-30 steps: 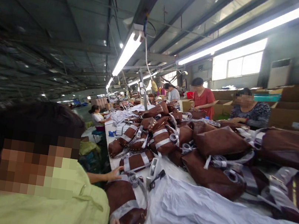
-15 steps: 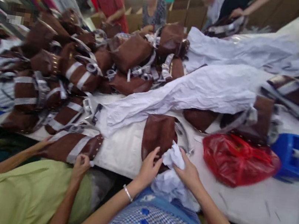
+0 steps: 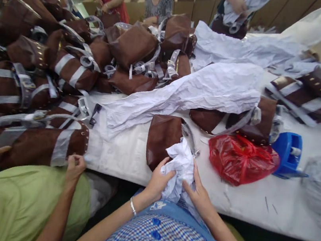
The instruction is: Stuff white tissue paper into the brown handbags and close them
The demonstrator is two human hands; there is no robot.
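Note:
Crumpled white tissue paper (image 3: pixel 180 167) is bunched between my two hands at the table's front edge. My left hand (image 3: pixel 159 181), with a bracelet on its wrist, grips the paper from the left. From the right, my right hand (image 3: pixel 197 188) closes on it with the thumb across the front. Just behind the paper stands a brown handbag (image 3: pixel 162 141), its lower right part hidden by the paper. A wrapped strap curves down along the bag's right side.
A red plastic bag (image 3: pixel 241 161) and a blue tape dispenser (image 3: pixel 288 155) stand to the right. Long white paper (image 3: pixel 189 88) crosses the table. Brown handbags (image 3: pixel 132 46) pile up at left. At lower left, a co-worker in green (image 3: pixel 30 201) handles a wrapped handbag (image 3: pixel 36 142).
My hands have drawn the paper together into one bunch in front of the handbag. The view has shifted a little. The co-worker's left hand has moved along the wrapped bag.

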